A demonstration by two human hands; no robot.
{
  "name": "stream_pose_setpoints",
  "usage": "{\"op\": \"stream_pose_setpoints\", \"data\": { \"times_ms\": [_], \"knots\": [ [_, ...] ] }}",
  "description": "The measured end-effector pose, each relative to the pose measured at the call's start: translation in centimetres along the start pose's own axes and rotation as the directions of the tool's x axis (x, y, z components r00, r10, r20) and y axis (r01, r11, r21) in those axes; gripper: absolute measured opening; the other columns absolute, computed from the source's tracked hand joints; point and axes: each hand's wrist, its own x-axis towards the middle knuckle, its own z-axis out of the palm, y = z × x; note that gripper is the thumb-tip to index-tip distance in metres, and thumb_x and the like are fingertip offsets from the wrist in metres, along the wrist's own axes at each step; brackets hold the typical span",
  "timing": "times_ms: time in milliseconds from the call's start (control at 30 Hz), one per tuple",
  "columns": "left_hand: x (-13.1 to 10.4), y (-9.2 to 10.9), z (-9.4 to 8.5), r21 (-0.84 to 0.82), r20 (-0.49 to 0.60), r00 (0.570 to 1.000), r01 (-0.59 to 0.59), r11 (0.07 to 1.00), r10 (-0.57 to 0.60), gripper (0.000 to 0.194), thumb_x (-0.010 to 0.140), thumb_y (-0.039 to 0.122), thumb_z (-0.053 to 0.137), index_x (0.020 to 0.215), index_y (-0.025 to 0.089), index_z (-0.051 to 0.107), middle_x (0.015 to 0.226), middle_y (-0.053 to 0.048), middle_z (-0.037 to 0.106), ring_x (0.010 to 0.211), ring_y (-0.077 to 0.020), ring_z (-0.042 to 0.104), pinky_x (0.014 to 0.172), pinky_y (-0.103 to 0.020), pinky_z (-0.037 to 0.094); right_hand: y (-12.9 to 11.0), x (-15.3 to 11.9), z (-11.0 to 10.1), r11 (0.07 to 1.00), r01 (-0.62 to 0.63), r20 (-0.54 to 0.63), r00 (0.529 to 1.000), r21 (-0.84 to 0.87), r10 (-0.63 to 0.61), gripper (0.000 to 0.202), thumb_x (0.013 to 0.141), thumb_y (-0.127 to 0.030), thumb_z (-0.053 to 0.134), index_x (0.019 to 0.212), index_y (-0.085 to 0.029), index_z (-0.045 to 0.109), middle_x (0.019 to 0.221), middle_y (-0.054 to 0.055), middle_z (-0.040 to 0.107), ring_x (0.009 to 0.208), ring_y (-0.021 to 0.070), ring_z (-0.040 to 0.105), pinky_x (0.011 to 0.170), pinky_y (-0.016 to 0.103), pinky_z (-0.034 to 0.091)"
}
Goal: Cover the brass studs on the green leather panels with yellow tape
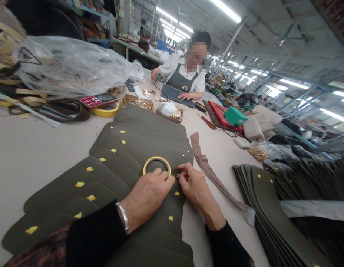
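Clear plastic bag [72, 63], green box [235, 116] on red case [217, 111], person [200, 82] in dark apron [181, 78], ceiling lights [224, 9]

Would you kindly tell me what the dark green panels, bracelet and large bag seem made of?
Dark green panels: leather or synthetic leather, perhaps; smooth, matte surface. Bracelet: probably polished metal, from its silvery shine. Large bag: likely plastic film, being see-through, wrinkled and glossy.

Olive panels [149, 128] overlap — yellow tape roll [156, 158] over them

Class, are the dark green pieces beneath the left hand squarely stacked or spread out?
Spread out: the dark green pieces overlap, staggered edges showing, yellow tabs dotted across them.
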Motion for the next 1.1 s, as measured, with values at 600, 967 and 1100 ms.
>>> {"op": "stream_pose_setpoints", "data": {
  "times_ms": [600, 967, 1100],
  "knots": [
    [0.2, -1.3, -0.3, -0.003, -0.001, 0.999, 0.037, 0.999, -0.037, 0.013, 0.091, 0.011, 0.046, 0.093, 0.02, 0.054, 0.093, -0.004, 0.06, 0.088, -0.0231, 0.053, 0.072, -0.035, 0.048, 0.2, -1.2, -1.4, 0.907, 0.337, 0.098, 0.942, -0.254, -0.322, 0.018, 0.094, -0.014, 0.048, 0.09, -0.017, 0.065, 0.083, 0.006, 0.065, 0.08, 0.0192, 0.062, 0.075, 0.028, 0.048],
    [1.4, -3.0, -1.4, 0.036, -0.073, 0.995, -0.066, 0.997, 0.068, 0.015, 0.093, 0.013, 0.04, 0.09, 0.019, 0.054, 0.087, -0.005, 0.058, 0.083, -0.0226, 0.052, 0.08, -0.04, 0.043, -1.0, 0.4, -0.7, 0.97, -0.112, 0.119, 0.983, -0.215, 0.14, 0.013, 0.084, -0.016, 0.059, 0.08, -0.019, 0.071, 0.079, 0.004, 0.073, 0.074, 0.018, 0.065, 0.068, 0.026, 0.043],
    [1.0, -3.0, -2.0, -0.032, -0.128, 0.984, -0.133, 0.991, 0.128, 0.017, 0.094, 0.014, 0.039, 0.093, 0.019, 0.055, 0.088, -0.004, 0.059, 0.083, -0.0218, 0.055, 0.076, -0.037, 0.047, -1.3, 0.1, -1.9, 0.99, -0.129, 0.331, 0.933, -0.057, 0.141, 0.013, 0.079, -0.015, 0.061, 0.073, -0.019, 0.072, 0.067, -0.001, 0.07, 0.062, 0.0143, 0.061, 0.056, 0.022, 0.039]
  ]
}}
